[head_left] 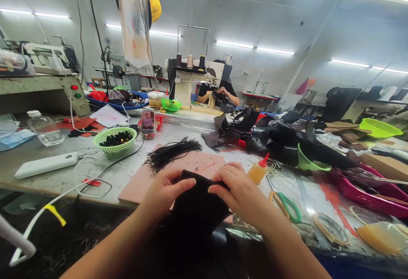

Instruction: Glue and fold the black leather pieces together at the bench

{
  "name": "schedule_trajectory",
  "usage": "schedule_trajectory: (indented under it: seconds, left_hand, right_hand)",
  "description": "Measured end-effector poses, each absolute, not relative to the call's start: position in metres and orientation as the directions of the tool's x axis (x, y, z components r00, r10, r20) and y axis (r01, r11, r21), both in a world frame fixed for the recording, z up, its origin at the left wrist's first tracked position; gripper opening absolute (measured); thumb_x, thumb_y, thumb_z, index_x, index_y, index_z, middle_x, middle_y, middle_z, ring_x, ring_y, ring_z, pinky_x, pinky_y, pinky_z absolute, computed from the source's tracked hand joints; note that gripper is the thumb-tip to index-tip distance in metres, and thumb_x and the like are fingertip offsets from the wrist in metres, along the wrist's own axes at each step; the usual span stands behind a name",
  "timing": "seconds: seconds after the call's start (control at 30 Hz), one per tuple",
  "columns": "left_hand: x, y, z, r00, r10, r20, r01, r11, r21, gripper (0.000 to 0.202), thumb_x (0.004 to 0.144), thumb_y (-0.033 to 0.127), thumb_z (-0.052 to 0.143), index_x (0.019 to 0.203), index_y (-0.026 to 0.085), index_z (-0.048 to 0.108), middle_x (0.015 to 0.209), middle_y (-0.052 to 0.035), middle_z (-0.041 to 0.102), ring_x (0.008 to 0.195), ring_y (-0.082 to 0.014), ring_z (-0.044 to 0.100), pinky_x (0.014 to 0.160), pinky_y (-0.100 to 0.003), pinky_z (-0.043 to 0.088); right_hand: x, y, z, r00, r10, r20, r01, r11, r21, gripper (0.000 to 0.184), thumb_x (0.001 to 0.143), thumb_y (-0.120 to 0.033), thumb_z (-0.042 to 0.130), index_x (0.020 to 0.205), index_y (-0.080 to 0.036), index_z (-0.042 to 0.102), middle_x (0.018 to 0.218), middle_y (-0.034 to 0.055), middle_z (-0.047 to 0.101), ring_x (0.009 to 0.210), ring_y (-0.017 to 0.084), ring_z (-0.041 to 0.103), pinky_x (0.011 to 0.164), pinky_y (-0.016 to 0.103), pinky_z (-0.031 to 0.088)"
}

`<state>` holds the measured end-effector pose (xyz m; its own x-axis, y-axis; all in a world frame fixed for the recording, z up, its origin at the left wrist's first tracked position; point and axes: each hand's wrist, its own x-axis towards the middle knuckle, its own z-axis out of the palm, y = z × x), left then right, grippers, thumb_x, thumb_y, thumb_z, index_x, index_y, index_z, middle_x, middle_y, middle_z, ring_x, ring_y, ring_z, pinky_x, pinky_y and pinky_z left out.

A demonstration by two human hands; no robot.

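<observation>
A piece of black material point(200, 204) hangs between my two hands at the front edge of the table. My left hand point(170, 192) pinches its upper left edge, thumb on the near side. On the right, my right hand point(234, 185) grips the top edge with thumb and bent fingers. The lower part of the piece merges with dark surroundings, so its full shape is hard to make out. Just behind my hands lies a pink board point(140, 185), with a bundle of thin black cords point(174, 153) on it.
A green basket point(116, 140) of small black pieces stands left, near a white power bank point(46, 165). To the right are a glue bottle point(257, 170), green-handled scissors point(290, 206), tape rolls point(330, 228) and a pile of black pieces point(277, 140). Behind, a person works at a sewing machine point(185, 83).
</observation>
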<state>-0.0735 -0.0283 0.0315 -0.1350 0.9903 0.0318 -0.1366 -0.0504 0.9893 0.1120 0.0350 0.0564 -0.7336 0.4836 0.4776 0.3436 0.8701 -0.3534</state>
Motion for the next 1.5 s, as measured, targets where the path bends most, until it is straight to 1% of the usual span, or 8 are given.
schedule_trajectory:
  seconds: [0.3,0.43,0.6,0.7,0.83,1.13,1.37,1.5]
  left_hand:
    - [-0.067,-0.032,0.038,-0.169,0.984,0.052,-0.103,-0.07,0.992,0.018,0.065,0.031,0.072,0.067,0.015,0.064,0.059,0.0032,0.06,0.054,-0.0091,0.051,0.052,-0.018,0.041]
    - [-0.057,-0.036,0.043,-0.198,0.971,0.138,-0.072,-0.154,0.985,0.017,0.064,0.028,0.071,0.067,0.017,0.058,0.056,0.0058,0.055,0.053,-0.0086,0.049,0.05,-0.017,0.04]
    - [-0.049,-0.04,0.045,-0.159,0.963,0.219,0.027,-0.218,0.976,0.007,0.069,0.025,0.065,0.069,0.018,0.064,0.063,0.0026,0.064,0.06,-0.0114,0.056,0.057,-0.02,0.045]
    - [-0.047,-0.04,0.044,-0.195,0.952,0.237,0.149,-0.21,0.966,0.008,0.069,0.025,0.062,0.07,0.017,0.066,0.063,0.0013,0.065,0.058,-0.0125,0.055,0.056,-0.021,0.044]
    - [-0.043,-0.038,0.043,-0.248,0.924,0.29,0.282,-0.218,0.934,0.015,0.068,0.027,0.062,0.058,0.015,0.063,0.05,0.0035,0.053,0.049,-0.0103,0.044,0.05,-0.021,0.038]
    - [-0.052,-0.035,0.042,-0.093,0.984,0.153,0.19,-0.134,0.973,0.02,0.068,0.035,0.064,0.065,0.015,0.066,0.052,0.0018,0.053,0.048,-0.011,0.044,0.045,-0.021,0.034]
    - [-0.047,-0.038,0.042,-0.028,0.955,0.296,0.501,-0.243,0.831,0.024,0.079,0.03,0.05,0.067,0.016,0.066,0.06,-0.0009,0.06,0.057,-0.0137,0.05,0.055,-0.023,0.039]
    - [-0.059,-0.039,0.041,0.08,0.973,0.216,0.634,-0.217,0.742,0.019,0.079,0.031,0.054,0.077,0.017,0.066,0.07,-0.0022,0.065,0.065,-0.0161,0.055,0.062,-0.024,0.04]
  right_hand:
    - [0.122,0.035,0.057,-0.784,0.474,0.402,0.354,0.872,-0.337,0.014,0.077,-0.011,0.059,0.083,-0.02,0.05,0.081,0.0011,0.059,0.084,0.019,0.052,0.084,0.038,0.039]
    - [0.116,0.028,0.059,-0.722,0.454,0.522,0.344,0.89,-0.298,0.007,0.085,-0.024,0.054,0.081,-0.019,0.051,0.076,0.0004,0.06,0.077,0.018,0.054,0.089,0.04,0.033]
    - [0.112,0.024,0.057,-0.657,0.43,0.619,0.346,0.902,-0.259,0.024,0.09,-0.018,0.04,0.068,-0.02,0.047,0.064,-0.0018,0.056,0.067,0.015,0.052,0.083,0.036,0.033]
    - [0.11,0.022,0.058,-0.635,0.443,0.633,0.395,0.89,-0.227,0.017,0.091,-0.019,0.04,0.078,-0.02,0.052,0.073,-0.0007,0.06,0.073,0.016,0.054,0.091,0.039,0.029]
    - [0.103,0.019,0.058,-0.645,0.399,0.652,0.4,0.903,-0.157,0.02,0.092,-0.023,0.037,0.079,-0.018,0.051,0.072,0.0028,0.058,0.068,0.018,0.051,0.072,0.034,0.038]
    - [0.102,0.032,0.048,-0.62,0.554,0.555,0.312,0.824,-0.474,0.026,0.092,-0.028,0.034,0.07,-0.02,0.045,0.058,-0.0023,0.051,0.051,0.013,0.046,0.05,0.023,0.035]
    - [0.099,0.031,0.047,-0.647,0.385,0.659,0.351,0.917,-0.191,0.028,0.09,-0.028,0.039,0.065,-0.019,0.049,0.056,0.0002,0.053,0.051,0.014,0.046,0.051,0.026,0.032]
    - [0.108,0.03,0.051,-0.505,0.379,0.775,0.36,0.909,-0.21,0.029,0.086,-0.021,0.04,0.058,-0.019,0.046,0.049,-0.002,0.046,0.047,0.012,0.041,0.05,0.025,0.032]
